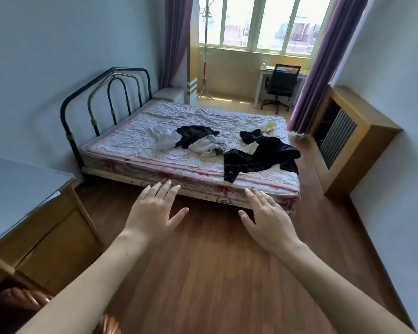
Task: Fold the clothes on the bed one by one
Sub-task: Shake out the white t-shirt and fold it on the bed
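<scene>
I have both hands out in front of me, palms down, over the wooden floor (203, 261) short of the bed (121, 150). My left hand (152, 210) has its fingers straight and spread, thumb out to the side, holding nothing. My right hand (268, 220) matches it: fingers straight and fanned a little, thumb out, holding nothing. Neither hand touches the bed or any cloth.

The clothes all lie on the mattress, unfolded, towards its near right part. Closest to me is a large black garment (258, 160), sprawled out with one end hanging over the near edge of the mattress. Just behind it lies a smaller dark piece (250, 136), touching it, and beyond that a small pale yellowish item (270, 126) near the far right edge. To the left of these is a second heap: a dark top (195, 135) lying over a cream and grey garment (208, 147), with a crumpled white piece (163, 138) beside them. The sheet under everything is pink and white and creased.

The bed has a black metal headboard (106, 97) at its left end. A desk (22, 189) with cupboard doors stands at my left; I cannot tell what it holds. Past the bed I see an office chair (280, 85) at a white table (263, 71) under the window (263, 22), a coat stand (205, 56), purple curtains (323, 68), and a wooden radiator cover (362, 145) on the right wall.
</scene>
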